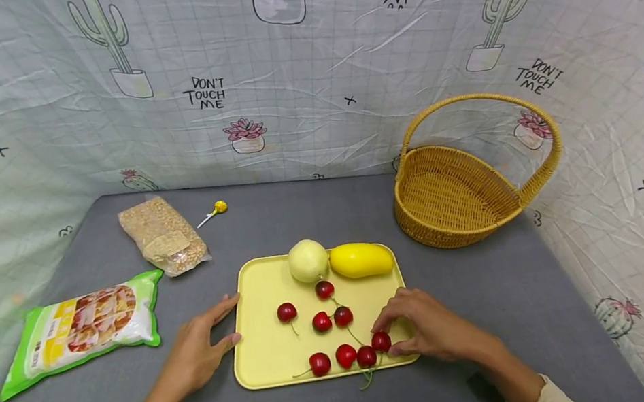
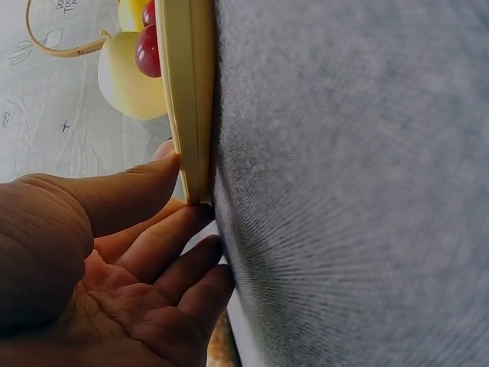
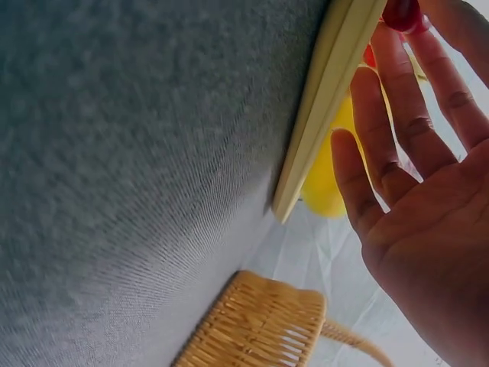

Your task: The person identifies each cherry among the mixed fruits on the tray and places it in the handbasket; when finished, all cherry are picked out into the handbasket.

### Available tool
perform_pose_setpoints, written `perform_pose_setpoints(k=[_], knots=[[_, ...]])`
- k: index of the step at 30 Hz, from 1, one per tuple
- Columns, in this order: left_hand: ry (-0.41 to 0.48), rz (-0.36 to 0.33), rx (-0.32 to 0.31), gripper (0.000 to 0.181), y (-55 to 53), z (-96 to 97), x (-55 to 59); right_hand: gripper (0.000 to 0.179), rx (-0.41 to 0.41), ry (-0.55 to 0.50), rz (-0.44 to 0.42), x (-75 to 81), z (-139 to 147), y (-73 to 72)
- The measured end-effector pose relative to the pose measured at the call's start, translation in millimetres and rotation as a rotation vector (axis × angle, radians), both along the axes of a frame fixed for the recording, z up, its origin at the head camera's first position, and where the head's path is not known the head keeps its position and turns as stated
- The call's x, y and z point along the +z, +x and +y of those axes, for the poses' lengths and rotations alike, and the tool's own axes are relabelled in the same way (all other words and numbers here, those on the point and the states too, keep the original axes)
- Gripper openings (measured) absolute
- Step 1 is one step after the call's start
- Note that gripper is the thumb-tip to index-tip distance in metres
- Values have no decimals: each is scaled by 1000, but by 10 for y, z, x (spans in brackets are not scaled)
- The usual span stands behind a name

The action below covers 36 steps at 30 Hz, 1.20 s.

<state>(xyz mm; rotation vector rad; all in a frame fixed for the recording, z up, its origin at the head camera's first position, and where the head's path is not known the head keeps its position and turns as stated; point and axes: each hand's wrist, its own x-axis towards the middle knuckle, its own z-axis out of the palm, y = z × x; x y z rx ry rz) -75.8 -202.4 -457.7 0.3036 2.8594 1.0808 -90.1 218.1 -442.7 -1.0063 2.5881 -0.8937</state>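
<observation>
A pale yellow tray (image 1: 270, 359) lies on the table with several dark red cherries on it, one being a cherry (image 1: 287, 312) at the left. A pale green round fruit (image 1: 308, 261) and a yellow mango-shaped fruit (image 1: 361, 260) sit along its far side. My left hand (image 1: 199, 347) touches the tray's left edge, thumb and fingertips against the rim (image 2: 183, 115). At the tray's near right corner, my right hand (image 1: 429, 327) pinches a cherry (image 1: 381, 342) between thumb and fingers. In the right wrist view that cherry (image 3: 401, 14) shows only partly, at the top.
A wicker basket (image 1: 457, 192) with a tall handle stands at the back right. On the left lie a green-and-white food bag (image 1: 88, 323) and a clear bag of tan grains (image 1: 162, 234). A yellow lollipop (image 1: 220, 207) lies beyond the tray. Patterned cloth (image 1: 305, 80) hangs behind.
</observation>
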Motion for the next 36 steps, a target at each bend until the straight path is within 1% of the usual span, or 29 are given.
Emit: perform_pose_setpoints(k=[3,8,11,15,21,27,32,36], knots=[[6,0,-6,69,1,-3,-3,34,-15,-20,-15,14,20,-14],[2,7,-12,68,4,-4,-4,33,-49,-83,-54,62,65,-51],[-11,9,-18,68,10,1,2,34,-71,-120,-56,81,92,-74],[-28,10,-24,68,31,20,17,37,-96,-162,-23,103,114,-94],[-52,29,-26,67,65,58,36,42,-166,-199,11,165,107,-135],[-56,56,-24,66,73,85,31,39,-222,-251,34,239,126,-187],[-52,62,-18,66,86,84,33,35,-263,-306,53,285,166,-247],[-53,62,-16,66,89,94,36,37,-293,-345,89,332,222,-305]])
